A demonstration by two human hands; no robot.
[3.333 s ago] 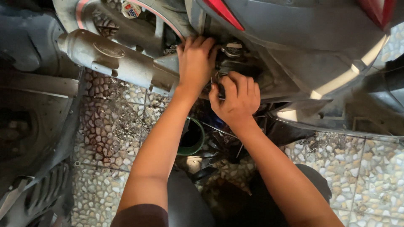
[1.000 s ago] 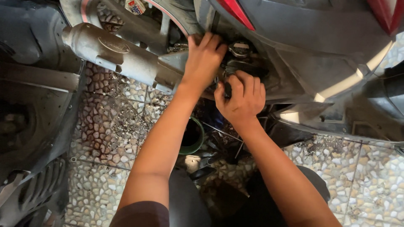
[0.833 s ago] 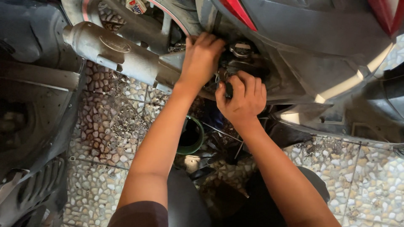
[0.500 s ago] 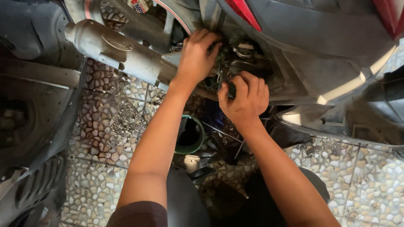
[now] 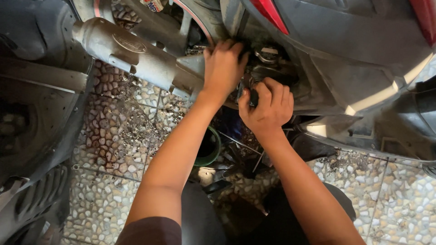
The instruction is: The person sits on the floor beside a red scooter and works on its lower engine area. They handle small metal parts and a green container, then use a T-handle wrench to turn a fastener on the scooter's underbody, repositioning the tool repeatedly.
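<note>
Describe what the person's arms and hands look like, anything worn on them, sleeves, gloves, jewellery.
Both arms are bare from the hands almost to the shoulder. The left hand and right hand wear no gloves, and no watch, ring or bracelet shows. Only the left arm shows clothing: the edge of a short dark brownish sleeve at the bottom of the view. The right arm runs out of frame with no sleeve visible.

My forearms are bare from elbow to wrist, no watch, no glove, no ring showing on my left hand (image 5: 223, 68) or my right hand (image 5: 268, 109). At seven o'clock a dark maroon short sleeve (image 5: 152, 231) ends above my left elbow (the right sleeve is out of view). Dark trousers (image 5: 200, 218) cover my knees at six o'clock.
</note>
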